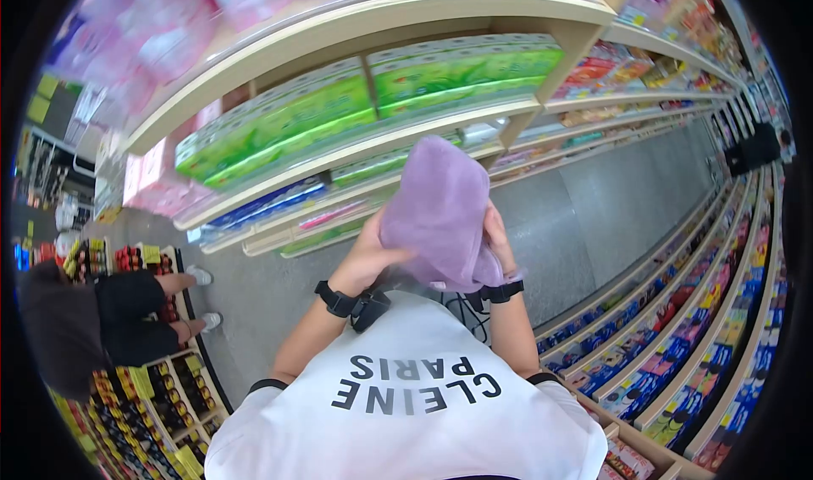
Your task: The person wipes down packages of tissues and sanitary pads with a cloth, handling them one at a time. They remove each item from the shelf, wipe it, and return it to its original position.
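Observation:
A soft lavender cloth [436,213], folded or bunched and towel-like, is held upright in front of my chest. My left hand [373,251] grips its lower left side, with the thumb across the front and the other fingers partly hidden. On the opposite side, my right hand [497,236] is closed around the edge, its fingertips mostly behind the fabric. A small pale tag shows at the cloth's bottom edge. Black straps circle both wrists.
Ahead stands a wooden shelf unit [474,124] with green packs [466,72] and pink packages [157,179]. Long racks of small packets [677,310] line the right. At left, a person in dark clothing [131,310] stands beside shelves of jars or bottles. Another person [754,148] is far right.

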A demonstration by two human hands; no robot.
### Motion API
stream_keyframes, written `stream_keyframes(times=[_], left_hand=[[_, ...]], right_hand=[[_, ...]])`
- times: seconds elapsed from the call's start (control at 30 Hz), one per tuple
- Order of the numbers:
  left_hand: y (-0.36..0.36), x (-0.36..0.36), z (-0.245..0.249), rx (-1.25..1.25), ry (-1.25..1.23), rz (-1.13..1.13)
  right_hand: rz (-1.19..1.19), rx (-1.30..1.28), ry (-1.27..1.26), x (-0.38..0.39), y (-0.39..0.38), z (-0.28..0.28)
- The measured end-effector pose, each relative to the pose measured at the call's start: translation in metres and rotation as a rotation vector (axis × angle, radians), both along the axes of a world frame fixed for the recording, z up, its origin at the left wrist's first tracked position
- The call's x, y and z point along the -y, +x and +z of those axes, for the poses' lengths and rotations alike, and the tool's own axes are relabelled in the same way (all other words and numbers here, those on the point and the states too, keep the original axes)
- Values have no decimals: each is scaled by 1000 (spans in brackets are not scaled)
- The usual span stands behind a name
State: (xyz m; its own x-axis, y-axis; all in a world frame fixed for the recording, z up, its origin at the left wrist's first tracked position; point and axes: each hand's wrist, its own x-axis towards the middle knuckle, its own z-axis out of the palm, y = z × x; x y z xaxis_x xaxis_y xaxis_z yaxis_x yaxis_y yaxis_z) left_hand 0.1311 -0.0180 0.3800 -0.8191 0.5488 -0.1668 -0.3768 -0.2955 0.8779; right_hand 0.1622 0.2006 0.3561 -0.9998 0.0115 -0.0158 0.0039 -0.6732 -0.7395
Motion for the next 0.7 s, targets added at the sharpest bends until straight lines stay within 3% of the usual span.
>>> stream_keyframes(times=[0.1,0.17,0.2,0.3,0.4,0.53,0.57,0.67,0.7], left_hand=[[23,32,14,145,85,76],[36,56,15,301,196,134],[44,69,13,233,143,189],[68,106,8,49,-8,345],[94,137,4,-67,-124,469],[128,158,-7,-151,-189,450],[136,161,-10,-170,-186,430],[159,174,-42,-378,-275,317],[167,174,-37,-364,-292,320]], right_hand=[[123,103,35,25,5,-11],[133,154,-103,46,20,-12],[134,186,-173,56,29,-13],[437,77,100,80,49,-5],[554,183,446,120,73,16],[-63,132,394,192,98,12],[-128,250,385,198,105,19],[-188,192,269,194,118,-20],[-113,219,335,194,123,-24]])
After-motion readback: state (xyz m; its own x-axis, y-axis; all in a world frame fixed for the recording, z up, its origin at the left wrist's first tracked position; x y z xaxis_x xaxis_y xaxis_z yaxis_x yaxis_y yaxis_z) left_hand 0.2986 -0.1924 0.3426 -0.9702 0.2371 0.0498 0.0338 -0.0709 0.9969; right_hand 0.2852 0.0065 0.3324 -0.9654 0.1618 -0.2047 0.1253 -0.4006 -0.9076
